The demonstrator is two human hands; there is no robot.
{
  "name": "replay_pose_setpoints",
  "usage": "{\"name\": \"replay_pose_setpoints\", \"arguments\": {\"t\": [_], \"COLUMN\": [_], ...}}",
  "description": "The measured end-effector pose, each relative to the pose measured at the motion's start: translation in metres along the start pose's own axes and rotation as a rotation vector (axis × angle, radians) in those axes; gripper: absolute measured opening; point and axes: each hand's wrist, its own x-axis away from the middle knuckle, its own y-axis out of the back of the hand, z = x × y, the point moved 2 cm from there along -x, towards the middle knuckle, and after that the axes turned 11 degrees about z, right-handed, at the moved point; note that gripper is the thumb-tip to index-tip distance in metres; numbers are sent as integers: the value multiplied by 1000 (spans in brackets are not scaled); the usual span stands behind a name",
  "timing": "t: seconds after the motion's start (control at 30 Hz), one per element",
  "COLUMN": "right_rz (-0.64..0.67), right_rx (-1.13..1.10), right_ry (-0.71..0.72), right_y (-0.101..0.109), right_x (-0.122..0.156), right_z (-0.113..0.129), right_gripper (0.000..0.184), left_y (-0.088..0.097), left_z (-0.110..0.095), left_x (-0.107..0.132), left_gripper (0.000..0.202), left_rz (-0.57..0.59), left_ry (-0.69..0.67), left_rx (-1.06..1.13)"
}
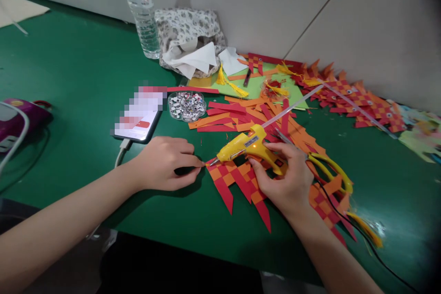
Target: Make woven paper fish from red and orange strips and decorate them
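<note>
The woven paper (225,175) lies between the hands, its corner pinched by the left hand's (167,165) thumb and forefinger. The right hand (289,177) is curled round a glue gun (237,145), nozzle at that corner; I can't read its label (251,141). Beyond the left hand, a bottle (146,27) carries red Chinese characters, 白 in the middle.

One head-worn view, looking forward and down across a green table (76,69).
The camera sits close above the table's near side: left hand (168,164) and right hand (291,181) lie mid-view, forearms (79,216) running in from near left and near right. A wall (255,4) closes the far side, its join with the table slanting lower toward the right.
</note>
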Motion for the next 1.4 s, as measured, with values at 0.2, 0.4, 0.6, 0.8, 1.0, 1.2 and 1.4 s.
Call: {"name": "replay_pose_setpoints", "arguments": {"t": [0.2,0.4,0.6,0.8,1.0,1.2,1.4], "right_rz": [-49,-20,-31,-34,-35,-25,-38], "right_rx": [-13,-10,-26,-29,-26,-5,-19], "right_ry": [18,32,76,83,87,79,88], "right_y": [0,1,0,1,-1,1,2], "right_x": [0,0,-1,-1,-2,-1,-1], "right_z": [0,2,3,2,2,1,-1], "right_gripper": [45,43,45,46,44,43,45], "left_y": [-1,-2,-1,-1,-1,0,-1], "left_z": [1,1,0,0,0,-1,0], "left_x": [0,0,0,0,0,-1,-1], "left_gripper": [24,24,24,24,24,23,23], "left_rz": [-8,-8,-7,-3,-10,-19,-13], "left_ry": [-3,-2,1,2,3,1,-1], "left_rx": [-3,-5,-4,1,-1,-10,-5]}}
